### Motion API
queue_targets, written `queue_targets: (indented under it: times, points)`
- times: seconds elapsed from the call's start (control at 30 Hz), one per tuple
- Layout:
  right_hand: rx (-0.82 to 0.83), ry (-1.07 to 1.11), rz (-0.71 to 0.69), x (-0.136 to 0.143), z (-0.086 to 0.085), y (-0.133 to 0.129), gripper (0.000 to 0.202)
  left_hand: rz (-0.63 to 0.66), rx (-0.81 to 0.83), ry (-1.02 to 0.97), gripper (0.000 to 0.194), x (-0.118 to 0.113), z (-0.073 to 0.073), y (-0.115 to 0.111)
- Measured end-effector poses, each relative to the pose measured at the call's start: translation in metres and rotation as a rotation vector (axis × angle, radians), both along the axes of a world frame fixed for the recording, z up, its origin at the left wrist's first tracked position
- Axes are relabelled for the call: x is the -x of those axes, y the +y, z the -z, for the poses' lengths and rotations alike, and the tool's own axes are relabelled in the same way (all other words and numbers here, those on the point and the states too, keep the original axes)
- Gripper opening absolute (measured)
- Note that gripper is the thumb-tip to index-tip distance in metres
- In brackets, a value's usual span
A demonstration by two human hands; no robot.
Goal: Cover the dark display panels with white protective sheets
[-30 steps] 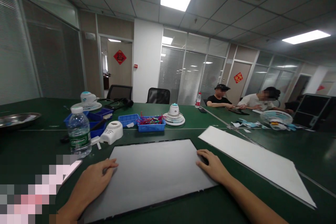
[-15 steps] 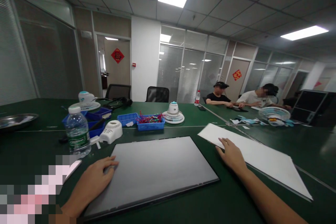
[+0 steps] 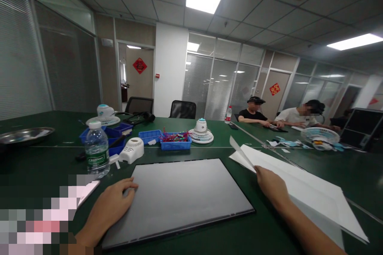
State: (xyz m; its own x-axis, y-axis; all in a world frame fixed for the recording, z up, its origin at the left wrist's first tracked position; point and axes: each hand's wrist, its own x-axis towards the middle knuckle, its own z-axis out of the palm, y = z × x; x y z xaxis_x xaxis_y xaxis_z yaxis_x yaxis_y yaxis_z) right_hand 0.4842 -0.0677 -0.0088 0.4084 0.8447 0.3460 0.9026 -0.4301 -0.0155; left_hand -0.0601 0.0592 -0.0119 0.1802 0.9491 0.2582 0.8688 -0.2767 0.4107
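Observation:
A flat grey panel with a thin black frame (image 3: 182,195) lies on the green table in front of me. My left hand (image 3: 118,199) rests on its left edge, fingers stretched out and apart. To the right of the panel is a stack of large white sheets (image 3: 296,179). My right hand (image 3: 272,185) pinches the near edge of a thin sheet (image 3: 239,151) there. That sheet's far corner stands up off the stack, and a translucent part of it shows beside my forearm. My right fingertips are partly hidden behind the hand.
Left of the panel stand a water bottle (image 3: 97,151), a phone (image 3: 88,193) and a white plastic housing (image 3: 131,150). Behind are a blue tray of wires (image 3: 176,144) and small fans (image 3: 202,131). A metal dish (image 3: 26,136) lies far left. Two people sit at the far right.
My right hand has closed on the edge of a thin sheet and raised its corner from the stack. My left hand stays on the panel. The view has shifted slightly.

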Motion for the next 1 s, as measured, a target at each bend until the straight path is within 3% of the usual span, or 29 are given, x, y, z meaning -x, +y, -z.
queue_targets:
  times: [0.07, 0.23, 0.33, 0.43, 0.57, 0.63, 0.73, 0.8, 0.87, 1.0]
  points:
    - [-0.020, -0.030, -0.104, 0.025, -0.005, -0.002, 0.049, 0.031, -0.005, -0.022, 0.039, 0.002, 0.005, 0.003]
    - [0.056, -0.033, -0.642, 0.112, -0.005, -0.011, 0.038, 0.089, -0.012, -0.076, 0.047, 0.008, 0.014, 0.008]
    - [0.116, -0.013, -0.845, 0.157, -0.005, -0.019, 0.032, 0.087, -0.004, -0.134, 0.053, 0.010, 0.014, 0.007]
    - [0.129, 0.056, -0.962, 0.178, -0.007, -0.026, 0.029, 0.080, 0.016, -0.158, 0.056, 0.009, 0.012, 0.005]
    - [0.158, 0.138, -1.143, 0.177, -0.009, -0.031, 0.040, 0.079, 0.033, -0.139, 0.057, 0.006, 0.008, 0.003]
    - [0.099, 0.109, -1.083, 0.170, -0.008, -0.030, 0.042, 0.065, 0.042, -0.118, 0.058, 0.005, 0.007, 0.003]
    - [-0.022, 0.052, -0.753, 0.156, -0.006, -0.023, 0.042, 0.037, 0.050, -0.090, 0.059, 0.003, 0.005, 0.002]
    - [-0.011, 0.024, -0.577, 0.148, -0.007, -0.019, 0.042, 0.030, 0.060, -0.068, 0.060, 0.003, 0.004, 0.002]
    - [0.051, 0.003, -0.523, 0.144, -0.009, -0.017, 0.043, 0.027, 0.069, -0.048, 0.059, 0.003, 0.004, 0.002]
    - [0.113, 0.007, -0.570, 0.146, -0.011, -0.018, 0.044, 0.032, 0.061, -0.021, 0.054, 0.004, 0.006, 0.004]
